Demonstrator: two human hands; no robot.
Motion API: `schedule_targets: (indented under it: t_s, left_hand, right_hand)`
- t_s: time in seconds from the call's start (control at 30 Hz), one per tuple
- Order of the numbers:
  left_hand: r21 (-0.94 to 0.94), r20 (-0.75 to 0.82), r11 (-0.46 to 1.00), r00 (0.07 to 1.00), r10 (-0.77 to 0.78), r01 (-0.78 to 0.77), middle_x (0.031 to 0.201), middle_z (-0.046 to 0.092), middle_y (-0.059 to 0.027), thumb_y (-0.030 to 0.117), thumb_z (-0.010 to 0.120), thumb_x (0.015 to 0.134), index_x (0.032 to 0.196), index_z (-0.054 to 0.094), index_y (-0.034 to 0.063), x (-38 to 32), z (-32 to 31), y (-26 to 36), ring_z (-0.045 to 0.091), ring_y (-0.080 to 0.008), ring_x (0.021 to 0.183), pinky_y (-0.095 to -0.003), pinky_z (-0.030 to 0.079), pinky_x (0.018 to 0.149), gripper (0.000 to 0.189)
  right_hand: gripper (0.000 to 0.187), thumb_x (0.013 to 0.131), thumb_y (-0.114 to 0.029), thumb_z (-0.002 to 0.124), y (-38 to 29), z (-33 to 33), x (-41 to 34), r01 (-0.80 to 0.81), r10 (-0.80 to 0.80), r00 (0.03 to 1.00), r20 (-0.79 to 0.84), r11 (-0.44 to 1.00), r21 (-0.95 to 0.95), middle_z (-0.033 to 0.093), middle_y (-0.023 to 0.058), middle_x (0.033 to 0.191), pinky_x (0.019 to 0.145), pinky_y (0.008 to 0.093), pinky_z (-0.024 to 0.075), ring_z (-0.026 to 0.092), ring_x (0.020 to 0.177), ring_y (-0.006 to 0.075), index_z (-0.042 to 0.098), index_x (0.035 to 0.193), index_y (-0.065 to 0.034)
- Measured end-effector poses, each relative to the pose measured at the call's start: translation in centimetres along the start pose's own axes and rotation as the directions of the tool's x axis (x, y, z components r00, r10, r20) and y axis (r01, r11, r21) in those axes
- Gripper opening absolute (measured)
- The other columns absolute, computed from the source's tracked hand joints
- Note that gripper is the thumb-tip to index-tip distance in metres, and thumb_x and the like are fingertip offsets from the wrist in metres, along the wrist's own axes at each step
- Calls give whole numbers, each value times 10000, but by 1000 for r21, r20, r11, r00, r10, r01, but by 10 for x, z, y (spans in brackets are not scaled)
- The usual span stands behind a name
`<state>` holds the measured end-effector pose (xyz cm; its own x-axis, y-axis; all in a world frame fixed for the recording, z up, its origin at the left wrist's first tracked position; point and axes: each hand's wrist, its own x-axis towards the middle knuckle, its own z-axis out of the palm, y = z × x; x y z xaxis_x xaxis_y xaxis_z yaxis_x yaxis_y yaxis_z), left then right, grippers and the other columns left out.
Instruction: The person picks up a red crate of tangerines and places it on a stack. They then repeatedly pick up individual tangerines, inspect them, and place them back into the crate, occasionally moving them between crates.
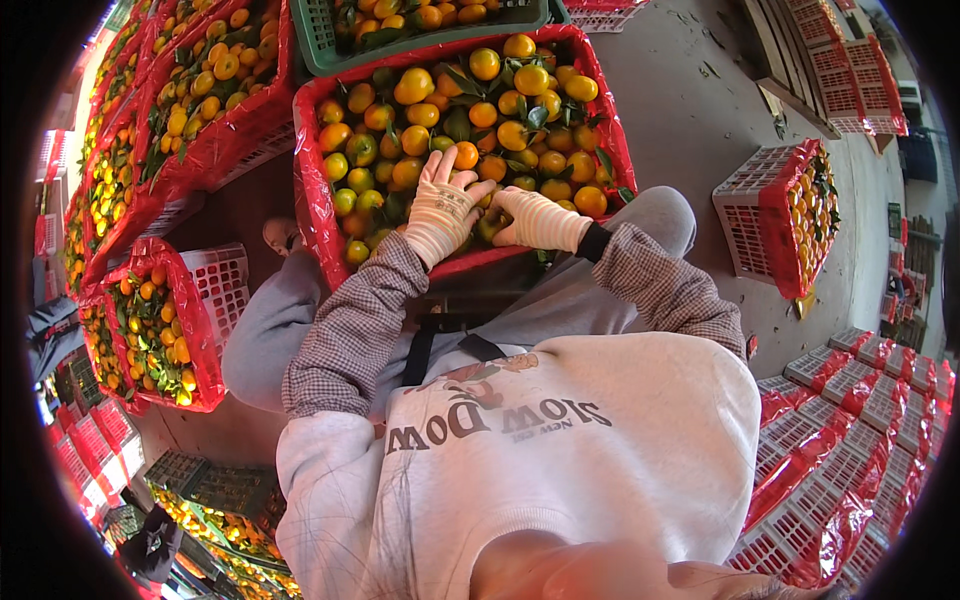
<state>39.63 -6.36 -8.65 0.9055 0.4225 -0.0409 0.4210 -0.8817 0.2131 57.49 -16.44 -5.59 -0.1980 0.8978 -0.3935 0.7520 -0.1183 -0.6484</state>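
Note:
Before me, a crate lined with red plastic film (306, 142) holds many orange and greenish-yellow mandarins (414, 140) with leaves among them. My left hand (444, 210), in a striped glove that leaves the fingertips bare, lies palm down over the fruit near the crate's close edge. Its fingers are spread and touch the mandarins; whatever lies under the palm is hidden. Beside it, my right hand (546, 217) wears a matching glove. The thumb and fingers of that hand curve around a greenish mandarin (490, 225), close to the left thumb.
A green plastic crate of mandarins (315, 37) adjoins the far edge. Red-lined fruit crates (196, 251) stand at left, another crate (757, 214) on the floor at right. Stacked white crates with red film (832, 442) lie behind to the right. A wooden pallet (787, 64) is far right.

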Motion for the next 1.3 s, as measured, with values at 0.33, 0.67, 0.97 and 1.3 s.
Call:
schedule_targets:
  t_s: [0.33, 0.67, 0.97, 1.3]
  left_hand:
    - [149, 115, 986, 991, 63, -80, 1542, 440, -33, 646, 568, 874, 1445, 534, 266, -5, -9, 5, 190, -379, 1508, -581, 82, 1222, 686]
    - [33, 199, 997, 978, 66, -74, 1505, 478, -44, 635, 557, 882, 1210, 706, 287, -6, -19, 9, 148, -378, 1522, -570, 41, 1228, 502]
    - [18, 162, 996, 984, 78, -82, 1496, 467, -54, 642, 570, 869, 1181, 701, 263, -6, -14, 8, 163, -385, 1510, -574, 56, 1227, 508]
    - [38, 166, 996, 983, 75, -83, 1498, 474, -41, 647, 549, 881, 1216, 695, 279, -7, -15, 8, 170, -375, 1516, -564, 46, 1229, 518]
  right_hand:
    - [230, 867, -270, 657, 36, -82, 33, 289, -369, 927, 72, 579, -762, 676, 133, 1137, 827, 450, 558, 683, 953, 321, 692, 992, -81]
    - [509, 774, -279, 806, 50, -146, 8, -231, -10, 718, -696, 940, -251, 652, 114, 1148, 887, 415, 547, 665, 1039, 320, 601, 1219, -140]
    - [404, 809, -264, 746, 9, -36, 8, 0, -18, 979, -201, 996, -93, 602, 154, 1132, 894, 450, 515, 632, 1040, 370, 603, 1149, -98]
    - [601, 792, -376, 769, -20, -101, 6, -108, 26, 941, -337, 968, -227, 688, 175, 1099, 841, 408, 562, 698, 965, 322, 611, 1230, 4]
